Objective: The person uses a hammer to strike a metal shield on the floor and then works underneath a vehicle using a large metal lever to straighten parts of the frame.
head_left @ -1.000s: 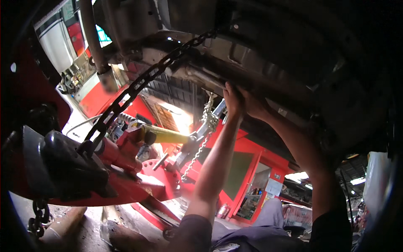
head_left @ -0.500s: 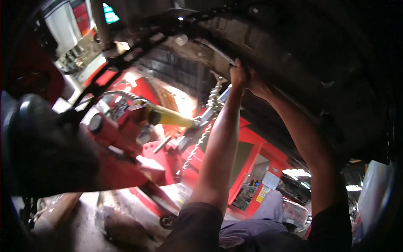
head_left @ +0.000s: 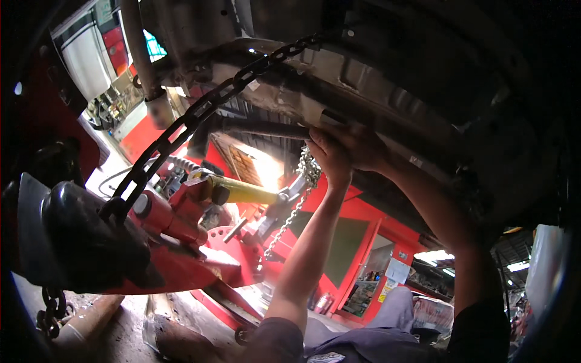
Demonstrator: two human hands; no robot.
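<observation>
Both my arms reach up under the dark underside of a vehicle. My left hand and my right hand are closed close together on the handle of what looks like a sledgehammer. Its handle points left from my fists, and a dark, blocky head shows at the far end, partly lost in shadow. A heavy dark chain runs taut and slanting just beyond that head, up toward the vehicle body. My right fingers are partly in shadow.
The heavy chain's lower end meets a red and black pulling arm at the left. A yellow hydraulic cylinder and a thinner light chain stand behind my left forearm. Farther back is a red door frame. Brownish cylindrical pieces lie on the floor.
My hands have come down and slightly left with the hammer. Its handle pointed up and left, blurred, and now lies nearly level. The view has shifted a little and is sharper.
</observation>
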